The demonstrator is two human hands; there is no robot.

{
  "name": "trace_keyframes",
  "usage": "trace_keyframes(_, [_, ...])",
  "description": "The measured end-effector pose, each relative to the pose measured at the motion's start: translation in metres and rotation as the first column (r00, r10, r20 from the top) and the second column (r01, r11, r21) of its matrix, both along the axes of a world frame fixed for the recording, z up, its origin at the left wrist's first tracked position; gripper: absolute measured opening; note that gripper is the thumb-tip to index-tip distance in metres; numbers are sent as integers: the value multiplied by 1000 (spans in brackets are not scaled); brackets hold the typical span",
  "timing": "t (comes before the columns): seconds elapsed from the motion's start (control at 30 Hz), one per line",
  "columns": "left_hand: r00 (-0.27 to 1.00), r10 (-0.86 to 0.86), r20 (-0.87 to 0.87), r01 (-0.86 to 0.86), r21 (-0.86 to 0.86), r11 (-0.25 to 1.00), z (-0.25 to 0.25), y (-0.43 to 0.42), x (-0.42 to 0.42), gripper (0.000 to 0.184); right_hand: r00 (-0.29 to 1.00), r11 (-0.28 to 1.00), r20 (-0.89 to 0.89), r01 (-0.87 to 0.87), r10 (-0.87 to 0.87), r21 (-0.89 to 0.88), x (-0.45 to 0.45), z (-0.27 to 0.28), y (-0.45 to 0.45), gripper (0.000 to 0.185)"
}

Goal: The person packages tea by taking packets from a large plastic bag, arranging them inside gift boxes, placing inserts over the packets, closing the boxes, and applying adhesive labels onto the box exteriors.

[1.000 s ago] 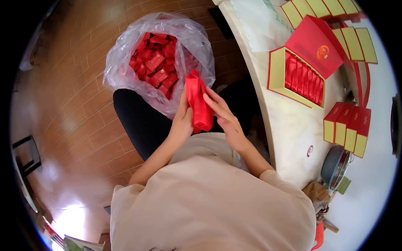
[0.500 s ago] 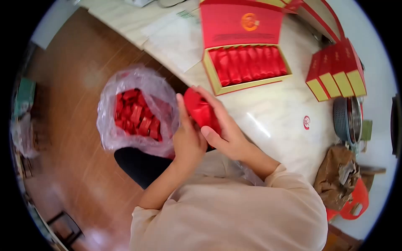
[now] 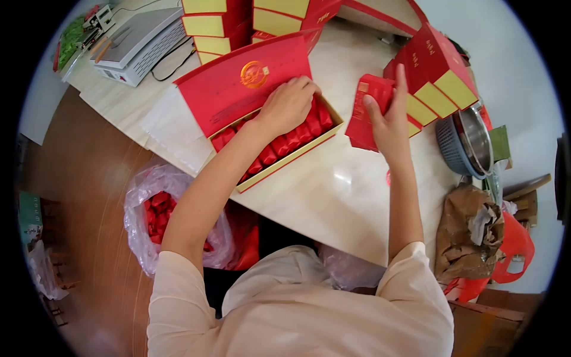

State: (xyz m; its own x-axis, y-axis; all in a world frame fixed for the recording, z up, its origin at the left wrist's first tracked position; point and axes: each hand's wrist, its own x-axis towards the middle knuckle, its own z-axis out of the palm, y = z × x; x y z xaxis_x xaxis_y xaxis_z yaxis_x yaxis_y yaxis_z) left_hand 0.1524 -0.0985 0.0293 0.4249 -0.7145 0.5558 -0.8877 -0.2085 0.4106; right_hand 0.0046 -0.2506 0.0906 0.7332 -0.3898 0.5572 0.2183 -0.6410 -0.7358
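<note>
Below the near edge of the table [image 3: 351, 211], on the brown floor [image 3: 101, 268], a clear plastic bag [image 3: 135, 232] is filled with small red packets [image 3: 159, 217]. Beyond the right end of that edge, a crumpled brown paper bag [image 3: 464, 232] is seen beside a red plastic bag [image 3: 516, 247], with a cardboard box [image 3: 488, 327] below.

On the pale, marbled tabletop, an open box [image 3: 291, 158] is set near the front edge, its red lid [image 3: 220, 92] tilted back. Red pouches [image 3: 279, 146] are lined up inside. They are reached into by the left hand [image 3: 289, 106], fingers curled down; whether one is gripped cannot be told. Red flat packs [image 3: 364, 116] are gripped by the right hand [image 3: 389, 122], thumb laid across them, forefinger raised.

A white sheet [image 3: 175, 128] is laid left of the box. Toward the right edge, a grey basket [image 3: 449, 149] and a metal bowl [image 3: 477, 140] are placed by upright red-and-yellow boxes [image 3: 428, 59]. More boxes [image 3: 205, 24] are stacked behind the lid. Near the far left corner, a grey appliance [image 3: 140, 44] is placed, with a pale wall [image 3: 511, 71] beyond the right edge.
</note>
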Motion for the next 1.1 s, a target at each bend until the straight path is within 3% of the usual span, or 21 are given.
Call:
trace_keyframes(0.07, [998, -58, -37, 60, 59, 996, -10, -18, 7, 16, 997, 956, 66, 63, -46, -287, 19, 1, -8, 69])
trace_keyframes(0.1, [998, -58, -38, 60, 44, 997, -12, -22, 9, 16, 998, 996, -43, -53, 50, -72, 26, 4, -7, 68])
trace_keyframes(0.2, [994, -109, -9, 109, 96, 989, -14, -23, 10, 13, 998, 983, -32, -58, 54, -175, 54, 1, -5, 66])
trace_keyframes(0.3, [994, -75, 75, 66, 115, 991, -15, -19, 5, 18, 995, 991, -93, -57, 46, -118, 80, -11, -6, 64])
trace_keyframes(0.37, [998, -55, 29, 50, 138, 989, -18, -16, 5, 22, 997, 984, -56, -54, 45, -169, 92, -27, -8, 63])
trace_keyframes(0.43, [994, -69, 89, 51, 186, 981, -24, -14, 5, 21, 999, 962, -3, -41, 42, -268, 96, -37, -8, 62])
trace_keyframes(0.5, [996, -71, 62, 57, 208, 977, -24, -10, 4, 22, 998, 969, -44, -53, 43, -240, 92, -38, -8, 62])
trace_keyframes(0.57, [982, -183, 44, 172, 183, 968, -25, -8, 3, 24, 996, 975, -80, -57, 40, -216, 88, -36, -10, 61])
trace_keyframes(0.63, [983, -180, 41, 170, 179, 969, -26, -8, 0, 24, 994, 988, -93, -61, 48, -144, 86, -33, -12, 59])
trace_keyframes(0.7, [983, -176, 46, 166, 171, 971, -23, -8, -2, 26, 995, 980, -76, -73, 60, -184, 87, -35, -13, 59])
trace_keyframes(0.77, [989, -143, -28, 144, 315, 938, -18, -9, -4, 27, 996, 971, -60, -84, 72, -225, 87, -33, -11, 59])
trace_keyframes(0.9, [991, -112, -77, 134, 393, 910, -8, -10, 2, 27, 997, 963, -62, -66, 51, -262, 87, -29, 2, 59])
trace_keyframes(1.03, [974, -119, -191, 181, 351, 919, -7, -3, 12, 23, 995, 952, -95, -70, 43, -299, 88, -29, 4, 58])
trace_keyframes(1.1, [966, -139, -217, 192, 247, 950, -12, -1, 15, 20, 992, 957, -113, -85, 55, -278, 88, -30, 2, 58])
